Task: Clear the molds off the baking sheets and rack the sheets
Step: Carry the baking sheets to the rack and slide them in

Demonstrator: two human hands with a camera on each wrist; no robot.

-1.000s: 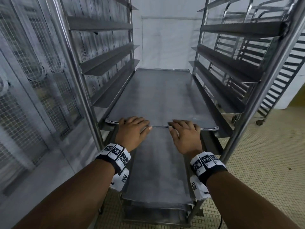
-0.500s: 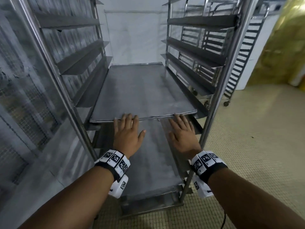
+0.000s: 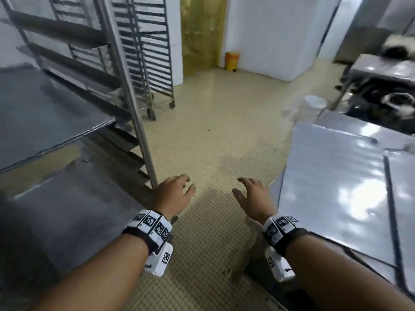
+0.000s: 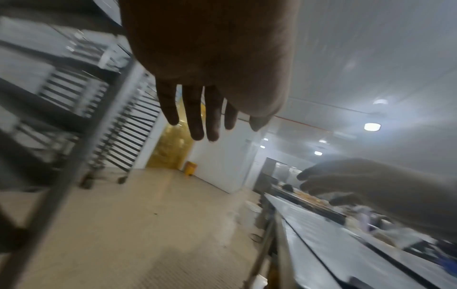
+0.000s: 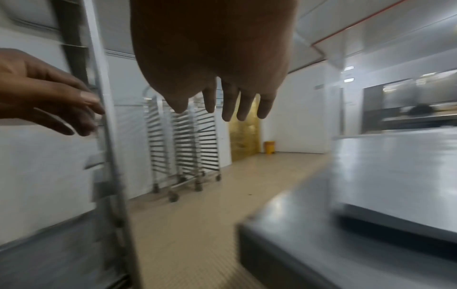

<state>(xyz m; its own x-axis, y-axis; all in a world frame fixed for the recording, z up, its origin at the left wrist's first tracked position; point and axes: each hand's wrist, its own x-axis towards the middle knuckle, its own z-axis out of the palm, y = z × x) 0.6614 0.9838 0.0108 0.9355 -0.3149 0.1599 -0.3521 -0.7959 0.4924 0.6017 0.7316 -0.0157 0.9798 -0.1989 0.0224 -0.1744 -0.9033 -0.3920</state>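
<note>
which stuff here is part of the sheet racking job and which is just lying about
Part of the job:
- racked baking sheet
- rack holding it
- baking sheets on the table
- left hand and right hand, both empty

Just lying about:
- spare racks by the wall
- yellow bin
- white tub
</note>
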